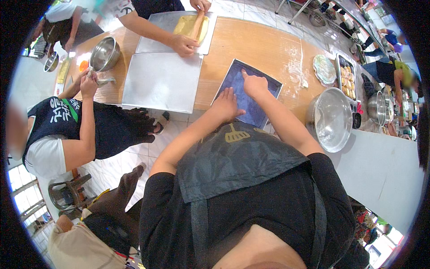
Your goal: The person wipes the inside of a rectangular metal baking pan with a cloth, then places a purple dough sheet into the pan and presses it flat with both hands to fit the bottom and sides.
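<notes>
A rectangular metal baking tray stands at the front edge of the wooden table, right before me. Dark purple-blue dough is spread flat across its inside. My left hand lies flat over the tray's left part with its fingers apart. My right hand points its index finger down at the purple layer near the tray's far corner, the other fingers curled. Neither hand grips anything. The near edge of the tray is partly hidden by my apron and left hand.
Left lies a flat metal sheet; beyond it a co-worker's hands hold a rolling pin or roll over yellow dough. Another person stands left by a steel bowl. Right are a large steel bowl, a green-white plate and a pastry tray.
</notes>
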### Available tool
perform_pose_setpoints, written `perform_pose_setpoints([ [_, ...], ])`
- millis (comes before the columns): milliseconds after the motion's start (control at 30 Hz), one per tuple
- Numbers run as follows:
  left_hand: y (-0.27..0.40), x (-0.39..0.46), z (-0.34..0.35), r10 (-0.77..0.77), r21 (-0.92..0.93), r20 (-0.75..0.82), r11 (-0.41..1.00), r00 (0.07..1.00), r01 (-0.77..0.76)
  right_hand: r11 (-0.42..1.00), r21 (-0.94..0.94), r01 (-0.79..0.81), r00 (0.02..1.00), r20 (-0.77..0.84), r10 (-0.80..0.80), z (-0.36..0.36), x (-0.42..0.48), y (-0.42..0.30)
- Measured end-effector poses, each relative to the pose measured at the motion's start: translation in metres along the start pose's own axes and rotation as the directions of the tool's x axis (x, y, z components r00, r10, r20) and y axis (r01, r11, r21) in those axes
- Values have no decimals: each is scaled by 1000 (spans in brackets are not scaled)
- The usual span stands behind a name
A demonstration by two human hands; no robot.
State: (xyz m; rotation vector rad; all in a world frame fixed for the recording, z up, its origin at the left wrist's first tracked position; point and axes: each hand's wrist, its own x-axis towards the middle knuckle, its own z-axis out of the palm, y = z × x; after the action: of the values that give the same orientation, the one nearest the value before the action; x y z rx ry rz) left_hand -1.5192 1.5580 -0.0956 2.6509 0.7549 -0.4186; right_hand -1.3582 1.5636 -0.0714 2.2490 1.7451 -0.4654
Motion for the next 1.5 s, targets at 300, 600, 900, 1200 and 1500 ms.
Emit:
perform_pose_setpoints([
  [300, 3, 3, -56, -18, -128, 192, 991, 981, 43, 999, 43, -29, 999, 28, 28, 2, -3, 10],
  [600, -9, 70, -7, 131, 10, -367, 991, 921, -137, 940, 331, -82, 988, -98, 120, -8, -37, 32],
  [900, -2, 75, -10, 92, 1, -323, 995, 942, -96, 881, 462, -101, 970, -153, 191, -5, -68, 52],
  [1200, 9, 73, -9, 99, 67, -340, 995, 935, -80, 793, 602, 88, 906, -379, 187, 16, -79, 66],
  [1500, 23, 78, -18, 165, 46, -320, 986, 933, -159, 821, 571, -18, 932, -288, 220, 11, -82, 65],
])
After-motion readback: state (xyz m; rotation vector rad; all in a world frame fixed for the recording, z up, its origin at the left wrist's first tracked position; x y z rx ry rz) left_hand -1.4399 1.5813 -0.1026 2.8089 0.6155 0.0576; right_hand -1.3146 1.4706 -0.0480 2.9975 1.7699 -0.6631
